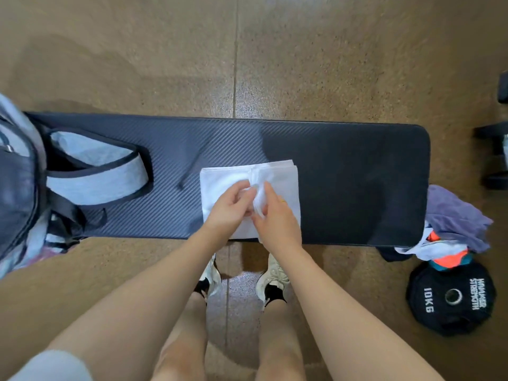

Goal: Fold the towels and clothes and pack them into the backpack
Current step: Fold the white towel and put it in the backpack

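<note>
A white towel lies partly folded on the middle of a black padded bench. My left hand and my right hand meet over the towel's centre, and both pinch a raised ridge of its cloth between fingers and thumb. A grey and black backpack stands at the bench's left end, its grey straps spread onto the bench top. A heap of clothes, purple, white and orange, sits just off the bench's right end.
A black 10 kg weight plate lies on the floor under the clothes heap. My two feet in pale shoes stand close to the bench's near edge. Dark equipment legs show at the right edge. Brown speckled floor surrounds the bench.
</note>
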A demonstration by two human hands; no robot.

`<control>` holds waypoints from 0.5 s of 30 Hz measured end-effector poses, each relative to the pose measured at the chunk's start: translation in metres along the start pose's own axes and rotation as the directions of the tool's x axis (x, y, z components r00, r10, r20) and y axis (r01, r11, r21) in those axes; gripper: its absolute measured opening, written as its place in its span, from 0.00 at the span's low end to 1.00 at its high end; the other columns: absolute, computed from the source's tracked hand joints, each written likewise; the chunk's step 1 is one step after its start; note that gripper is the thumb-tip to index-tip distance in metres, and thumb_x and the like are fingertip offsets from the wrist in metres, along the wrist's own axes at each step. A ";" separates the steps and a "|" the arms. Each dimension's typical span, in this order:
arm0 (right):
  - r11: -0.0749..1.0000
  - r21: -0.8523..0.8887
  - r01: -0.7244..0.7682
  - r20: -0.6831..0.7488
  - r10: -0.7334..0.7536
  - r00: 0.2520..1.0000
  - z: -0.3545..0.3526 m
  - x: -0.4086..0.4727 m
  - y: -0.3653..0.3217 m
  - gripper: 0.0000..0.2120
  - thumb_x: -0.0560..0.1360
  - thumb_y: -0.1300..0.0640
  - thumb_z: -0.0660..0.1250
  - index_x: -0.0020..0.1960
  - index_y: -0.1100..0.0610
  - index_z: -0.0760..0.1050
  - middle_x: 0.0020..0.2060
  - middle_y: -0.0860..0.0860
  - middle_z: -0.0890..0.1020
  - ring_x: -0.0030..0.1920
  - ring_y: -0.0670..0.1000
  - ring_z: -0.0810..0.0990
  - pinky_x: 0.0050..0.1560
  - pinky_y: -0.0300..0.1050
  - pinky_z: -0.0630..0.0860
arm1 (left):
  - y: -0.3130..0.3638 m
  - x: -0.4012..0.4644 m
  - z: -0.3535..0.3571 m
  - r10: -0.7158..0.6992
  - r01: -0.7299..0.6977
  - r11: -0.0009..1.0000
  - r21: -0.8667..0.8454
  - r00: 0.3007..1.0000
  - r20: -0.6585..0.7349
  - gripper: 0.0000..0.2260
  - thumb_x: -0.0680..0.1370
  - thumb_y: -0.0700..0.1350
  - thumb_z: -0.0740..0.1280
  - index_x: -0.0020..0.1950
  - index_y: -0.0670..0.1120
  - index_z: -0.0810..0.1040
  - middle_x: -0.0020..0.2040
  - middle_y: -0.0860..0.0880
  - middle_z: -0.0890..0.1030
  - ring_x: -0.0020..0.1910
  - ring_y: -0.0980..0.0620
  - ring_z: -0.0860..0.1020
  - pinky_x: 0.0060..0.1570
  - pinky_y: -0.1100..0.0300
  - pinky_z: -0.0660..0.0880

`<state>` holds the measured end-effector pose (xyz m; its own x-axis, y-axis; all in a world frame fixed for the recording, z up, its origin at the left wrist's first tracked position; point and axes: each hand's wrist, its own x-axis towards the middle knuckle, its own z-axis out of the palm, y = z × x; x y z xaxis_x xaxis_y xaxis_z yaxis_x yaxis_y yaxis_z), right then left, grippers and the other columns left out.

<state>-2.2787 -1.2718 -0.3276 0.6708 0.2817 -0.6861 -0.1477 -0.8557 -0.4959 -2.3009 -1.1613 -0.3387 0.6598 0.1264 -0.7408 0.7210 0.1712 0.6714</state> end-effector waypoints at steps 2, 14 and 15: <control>0.998 0.052 0.022 0.052 -0.025 0.998 0.006 0.001 0.003 0.31 0.79 0.53 0.59 0.76 0.49 0.48 0.63 0.53 0.70 0.60 0.54 0.72 0.55 0.52 0.73 | -0.006 0.009 0.003 0.009 -0.008 1.000 0.026 0.998 -0.060 0.06 0.75 0.44 0.66 0.51 0.47 0.73 0.41 0.47 0.78 0.43 0.48 0.77 0.49 0.52 0.75; 0.730 -0.604 0.319 0.186 -0.259 0.948 -0.015 0.003 0.049 0.43 0.76 0.39 0.59 0.75 0.53 0.33 0.72 0.51 0.30 0.75 0.56 0.35 0.74 0.49 0.41 | -0.019 0.003 -0.009 0.306 -0.090 0.794 0.601 0.914 -0.267 0.16 0.74 0.40 0.67 0.61 0.41 0.72 0.54 0.46 0.75 0.54 0.48 0.72 0.54 0.61 0.64; 0.722 -0.619 0.309 0.191 -0.243 0.951 -0.013 0.004 0.048 0.43 0.76 0.38 0.57 0.74 0.53 0.31 0.69 0.51 0.27 0.75 0.57 0.34 0.74 0.50 0.40 | -0.023 -0.002 -0.018 0.372 -0.082 0.726 0.682 0.882 -0.290 0.17 0.73 0.40 0.67 0.62 0.40 0.72 0.57 0.44 0.75 0.57 0.44 0.71 0.54 0.58 0.64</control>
<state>-2.2733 -1.3171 -0.3474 0.5346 0.5589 -0.6339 0.5509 -0.7993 -0.2401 -2.3230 -1.1482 -0.3530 0.7885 0.4584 -0.4100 0.6142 -0.5529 0.5631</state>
